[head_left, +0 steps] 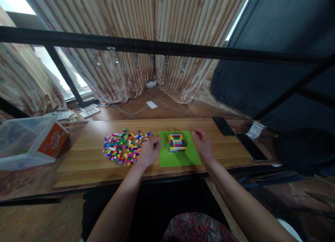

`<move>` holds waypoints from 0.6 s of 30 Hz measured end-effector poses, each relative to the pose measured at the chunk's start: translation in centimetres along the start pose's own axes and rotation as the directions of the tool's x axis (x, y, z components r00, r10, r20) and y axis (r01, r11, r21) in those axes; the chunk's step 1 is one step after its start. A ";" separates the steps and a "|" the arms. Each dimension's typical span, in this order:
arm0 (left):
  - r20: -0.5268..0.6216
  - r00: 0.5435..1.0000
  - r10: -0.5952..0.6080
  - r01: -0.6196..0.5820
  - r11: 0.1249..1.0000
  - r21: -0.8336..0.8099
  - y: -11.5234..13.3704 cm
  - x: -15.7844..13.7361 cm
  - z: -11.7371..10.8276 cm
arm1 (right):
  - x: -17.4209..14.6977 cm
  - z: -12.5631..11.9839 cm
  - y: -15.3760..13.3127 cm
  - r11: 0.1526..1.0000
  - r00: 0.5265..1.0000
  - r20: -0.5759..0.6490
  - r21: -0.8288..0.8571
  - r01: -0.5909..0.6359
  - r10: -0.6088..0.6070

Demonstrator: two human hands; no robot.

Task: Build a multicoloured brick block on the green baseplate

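A small building of stacked toy bricks (pixel 177 141), in yellow, white, blue, red and green, stands on a green baseplate (pixel 180 160). My left hand (pixel 150 150) hovers by the plate's left edge, its fingers drawn together and pointing right. At the plate's right edge is my right hand (pixel 203 143), with curled fingers. Neither hand touches the building. Whatever may be between the fingers of either hand is too small or hidden to make out. A pile of loose toy bricks (pixel 115 146) in many colours spreads to the left of my left hand.
The wooden tabletop (pixel 83 161) carries the bricks and plate. Two dark phones (pixel 223 126) lie to the right, near a small printed packet (pixel 255 129). A clear plastic bin (pixel 24 141) with an orange label stands far left. A black rail (pixel 162 48) crosses beyond the table.
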State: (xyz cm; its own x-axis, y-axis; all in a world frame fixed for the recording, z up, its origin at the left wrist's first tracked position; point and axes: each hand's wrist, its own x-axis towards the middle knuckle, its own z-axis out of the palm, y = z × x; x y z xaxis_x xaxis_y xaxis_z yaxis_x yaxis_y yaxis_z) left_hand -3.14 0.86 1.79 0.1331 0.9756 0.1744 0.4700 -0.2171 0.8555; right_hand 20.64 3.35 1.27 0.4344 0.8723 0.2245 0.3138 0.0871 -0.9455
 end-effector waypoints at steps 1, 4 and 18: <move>-0.052 0.999 -0.008 0.007 1.000 -0.022 -0.2 0.2 -0.8 | -0.3 -0.6 -0.4 1.000 1.000 0.002 0.028 0.006 -0.006; -0.207 0.975 -0.079 0.055 0.991 -0.121 -0.6 0.4 -3.2 | -2.5 -1.7 -1.3 1.000 0.997 0.077 0.022 -0.003 0.002; -0.654 0.673 -0.346 -0.014 0.878 -0.479 0.2 0.1 -9.8 | -12.0 4.5 -2.9 0.909 0.692 0.685 -0.107 0.403 -0.227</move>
State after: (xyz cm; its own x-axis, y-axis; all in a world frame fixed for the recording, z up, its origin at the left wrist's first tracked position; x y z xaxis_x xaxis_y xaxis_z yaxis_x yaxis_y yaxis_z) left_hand -11.58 1.19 6.71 -0.6433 0.7527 0.1399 -0.0077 -0.1891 0.9819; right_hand 10.70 -5.20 0.21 -0.3487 0.9139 0.2081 0.5506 0.3794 -0.7436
